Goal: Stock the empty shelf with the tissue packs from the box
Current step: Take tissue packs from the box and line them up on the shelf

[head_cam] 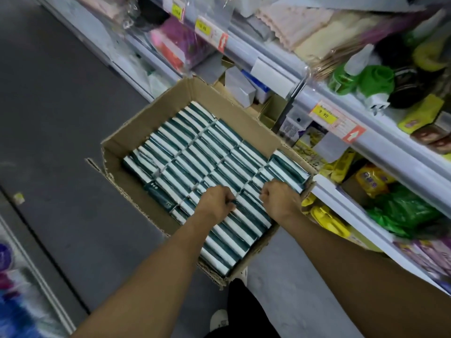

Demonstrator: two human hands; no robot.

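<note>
Digging both hands into cardboard box (127, 132) | left hand (216, 201), right hand (280, 198): fingers curled, pinching tissue packs (185, 152) | box near full, stocking barely begun

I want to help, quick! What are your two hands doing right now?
Left hand: fingers curled, gripping tissue packs in the box.
Right hand: fingers curled, gripping the same row of packs.

A dark grey floor (61, 123) runs down the aisle. On the right stand white shelves (380, 152), crowded with goods in green, yellow and purple wrappers. Yellow price tags (323, 115) sit on the shelf edges. Another white rack (41, 284) shows near left.
</note>
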